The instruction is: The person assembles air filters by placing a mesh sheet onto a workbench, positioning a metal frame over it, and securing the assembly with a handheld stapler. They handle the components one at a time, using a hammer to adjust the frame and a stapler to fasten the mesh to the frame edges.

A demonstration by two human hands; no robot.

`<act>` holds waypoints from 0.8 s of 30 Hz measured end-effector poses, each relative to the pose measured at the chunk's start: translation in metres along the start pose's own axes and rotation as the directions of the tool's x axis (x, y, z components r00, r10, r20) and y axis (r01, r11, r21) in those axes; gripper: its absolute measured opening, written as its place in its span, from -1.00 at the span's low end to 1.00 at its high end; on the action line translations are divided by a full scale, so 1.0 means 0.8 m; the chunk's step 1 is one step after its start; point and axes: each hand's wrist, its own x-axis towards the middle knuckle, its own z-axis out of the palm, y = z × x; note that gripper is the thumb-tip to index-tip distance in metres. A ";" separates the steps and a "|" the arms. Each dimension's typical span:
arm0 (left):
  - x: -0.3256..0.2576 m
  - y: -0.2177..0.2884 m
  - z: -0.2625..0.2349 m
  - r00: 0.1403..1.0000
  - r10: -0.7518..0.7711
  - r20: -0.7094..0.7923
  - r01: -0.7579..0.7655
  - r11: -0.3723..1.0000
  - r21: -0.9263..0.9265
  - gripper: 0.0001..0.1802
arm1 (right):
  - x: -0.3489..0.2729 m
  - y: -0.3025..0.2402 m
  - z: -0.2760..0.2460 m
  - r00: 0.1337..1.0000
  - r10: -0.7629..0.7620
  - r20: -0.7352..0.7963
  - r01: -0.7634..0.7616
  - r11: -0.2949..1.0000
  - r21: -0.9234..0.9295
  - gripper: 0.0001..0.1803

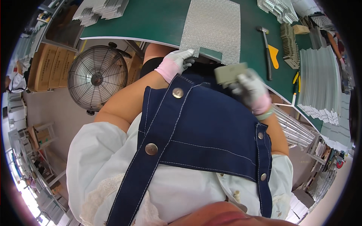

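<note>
Left gloved grip (176, 62) pinching near edge of silver textured rectangular sheet (215, 26), which lies ahead on green worktop (158, 20); right gloved grip (252, 89), blurred, pinching grey-green rectangular block (227, 74); black-handled hammer (268, 56) ahead of it.

Left hand (178, 61) extended forward; right hand (250, 89) curled, blurred.

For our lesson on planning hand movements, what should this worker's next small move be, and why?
Probably bring the greenish-grey rectangular piece in the right hand to the near edge of the silvery mesh sheet: the left hand is at that edge's left end, and the piece is held close to its right end.
</note>
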 end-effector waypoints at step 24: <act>-0.005 -0.006 -0.014 0.974 -0.021 0.227 0.038 0.997 -0.073 -0.63 | 0.079 0.114 0.068 0.989 0.102 -0.104 -0.027 0.831 0.555 -0.67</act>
